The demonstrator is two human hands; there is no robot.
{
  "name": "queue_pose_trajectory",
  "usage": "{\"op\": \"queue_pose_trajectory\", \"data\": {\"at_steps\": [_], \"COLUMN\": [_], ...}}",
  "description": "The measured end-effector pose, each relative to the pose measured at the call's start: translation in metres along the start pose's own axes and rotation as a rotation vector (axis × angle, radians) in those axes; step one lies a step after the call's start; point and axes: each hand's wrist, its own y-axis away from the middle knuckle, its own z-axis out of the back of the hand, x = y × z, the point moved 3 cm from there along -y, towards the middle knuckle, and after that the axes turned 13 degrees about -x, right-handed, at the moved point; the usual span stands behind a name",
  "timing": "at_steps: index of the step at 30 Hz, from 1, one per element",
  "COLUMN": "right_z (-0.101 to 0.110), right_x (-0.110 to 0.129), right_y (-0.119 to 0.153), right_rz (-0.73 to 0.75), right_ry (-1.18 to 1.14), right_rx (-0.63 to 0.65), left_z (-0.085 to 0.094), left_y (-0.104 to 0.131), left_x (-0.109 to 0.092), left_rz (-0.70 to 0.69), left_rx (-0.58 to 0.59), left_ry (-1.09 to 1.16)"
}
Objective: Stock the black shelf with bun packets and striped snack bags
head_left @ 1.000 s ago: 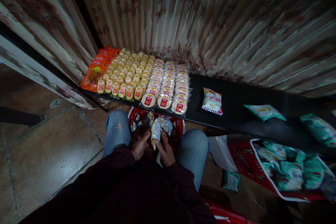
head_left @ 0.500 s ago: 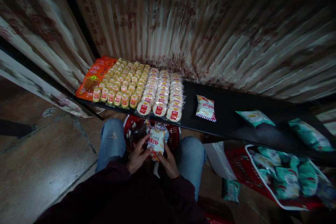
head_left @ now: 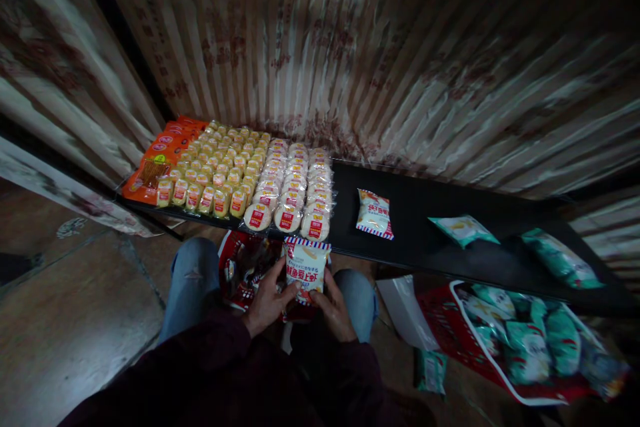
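A white and orange snack packet (head_left: 306, 268) with a striped edge is held between my two hands, close to the front edge of the black shelf (head_left: 415, 247). My left hand (head_left: 273, 299) grips its left side, and my right hand (head_left: 334, 307) grips its lower right side. Below lies a red basket (head_left: 226, 280) with wrapped items, partly hidden by the packet and my hands. On the shelf stand rows of yellow wrapped cakes (head_left: 215, 170) and round white wrapped biscuits (head_left: 287, 217). A similar striped packet (head_left: 374, 215) lies to their right.
An orange bag (head_left: 157, 159) lies at the shelf's left end. Two green packets, one (head_left: 465, 230) nearer and one (head_left: 563, 259) farther right, rest on the shelf. Beneath stands a red basket (head_left: 440, 310) of green packets. A pleated curtain (head_left: 320, 47) hangs behind.
Both hands have raised the packet from over the basket toward the shelf edge, and its printed front now shows more fully. The view has shifted slightly, so the shelf appears farther left.
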Motion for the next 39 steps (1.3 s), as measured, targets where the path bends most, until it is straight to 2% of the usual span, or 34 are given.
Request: {"op": "queue_pose_trajectory", "data": {"at_steps": [5,10,13,16,19,25,32,39], "right_z": [0.006,0.017,0.029,0.041,0.054,0.069,0.070,0.086], "right_x": [0.024,0.044,0.054,0.060,0.062,0.061,0.067,0.061], "right_y": [-0.007,-0.018,-0.030,-0.042,-0.055,-0.083,-0.103,-0.117], "right_rz": [0.067,0.095,0.124,0.130,0.116,0.108,0.058,0.039], "right_ry": [0.011,0.066,0.098,0.083,0.067,0.016,-0.175,-0.223], "right_rx": [0.030,-0.086,-0.159,-0.180,-0.184,-0.218,-0.170,-0.203], "left_z": [-0.024,-0.049,-0.066,-0.080,-0.094,-0.119,-0.136,-0.157], "left_y": [-0.010,-0.020,-0.025,-0.029,-0.035,-0.049,-0.063,-0.075], "left_x": [-0.008,-0.014,-0.025,-0.037,-0.044,-0.041,-0.045,-0.044], "left_rz": [-0.023,-0.061,-0.108,-0.153,-0.166,-0.182,-0.225,-0.246], "left_rx": [-0.015,-0.025,0.011,0.044,0.052,0.012,0.009,0.036], "left_ry": [0.030,-0.005,-0.051,-0.028,0.000,-0.023,-0.221,-0.387]}}
